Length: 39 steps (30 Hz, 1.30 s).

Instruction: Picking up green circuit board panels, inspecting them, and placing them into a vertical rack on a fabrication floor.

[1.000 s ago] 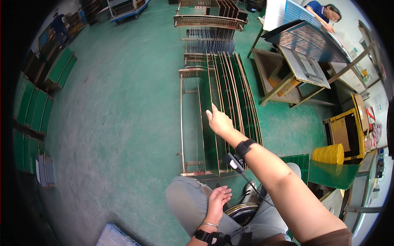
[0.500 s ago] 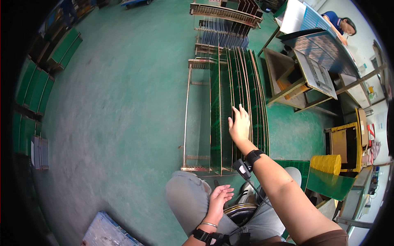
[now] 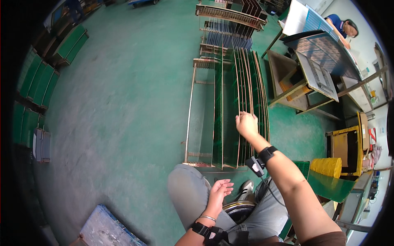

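Several thin green panels (image 3: 217, 123) with copper-coloured edges stand upright side by side in a metal rack (image 3: 190, 110) in front of my knees. My right hand (image 3: 247, 124) is at the top edges of the panels in the right half of the rack. Its fingers are curled down and closed over an edge; the fingertips are partly hidden. My left hand (image 3: 218, 196) rests beside my left thigh, holding nothing, its fingers loosely stretched out. Both wrists wear black straps, and a cable runs from the right one.
Beyond the green panels stands another rack (image 3: 230, 15) with dark panels. To the right, a wooden stand (image 3: 283, 78) holds large sheets, with a person (image 3: 338, 26) behind. A yellow roll (image 3: 325, 167) lies near my right. Stacked green boxes (image 3: 39, 84) line the left; a blue-edged board (image 3: 104, 229) lies lower left.
My right hand has gone from spread fingers above the panels to fingers curled onto their edges, slightly further right. My left hand stays by my thigh. The view has shifted a little.
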Each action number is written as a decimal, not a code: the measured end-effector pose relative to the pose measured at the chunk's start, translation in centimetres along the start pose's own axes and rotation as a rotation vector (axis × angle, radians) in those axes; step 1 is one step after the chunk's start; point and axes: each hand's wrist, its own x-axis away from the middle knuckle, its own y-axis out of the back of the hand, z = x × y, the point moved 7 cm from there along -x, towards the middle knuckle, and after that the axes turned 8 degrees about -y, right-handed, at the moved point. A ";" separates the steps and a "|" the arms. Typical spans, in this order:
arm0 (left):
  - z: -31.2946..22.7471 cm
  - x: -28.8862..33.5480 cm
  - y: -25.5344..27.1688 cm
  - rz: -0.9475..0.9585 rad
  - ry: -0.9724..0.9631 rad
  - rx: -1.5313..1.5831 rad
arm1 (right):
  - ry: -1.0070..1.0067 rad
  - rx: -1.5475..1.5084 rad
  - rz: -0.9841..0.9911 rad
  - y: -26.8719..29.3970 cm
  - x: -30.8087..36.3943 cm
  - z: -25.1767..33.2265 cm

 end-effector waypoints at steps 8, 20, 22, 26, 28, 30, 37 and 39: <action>-0.1 0.4 -2.8 0.190 0.053 -0.034 | 0.243 -0.352 -0.241 28.1 3.6 3.8; -6.3 6.7 -14.0 0.483 -0.101 0.724 | -0.120 -0.945 -0.607 31.2 28.7 -17.4; -8.4 7.0 -12.9 0.440 -0.193 0.632 | -0.120 -1.640 -0.507 28.6 28.9 -17.4; -13.9 8.2 -8.7 0.270 -0.422 0.479 | 0.064 -1.964 -0.423 30.4 28.7 -26.3; -16.6 8.2 -5.5 0.194 -0.569 0.267 | -0.223 -2.011 -0.553 30.7 29.8 -30.0; -17.9 8.5 -3.5 0.166 -0.565 0.217 | -0.208 -2.103 -0.509 29.5 31.4 -33.0; -19.6 10.0 -3.5 0.099 -0.564 -0.009 | -0.345 -2.116 -0.510 22.4 35.0 -39.1; -19.8 10.4 -3.2 0.057 -0.568 -0.049 | -0.379 -2.081 -0.539 21.7 34.9 -39.7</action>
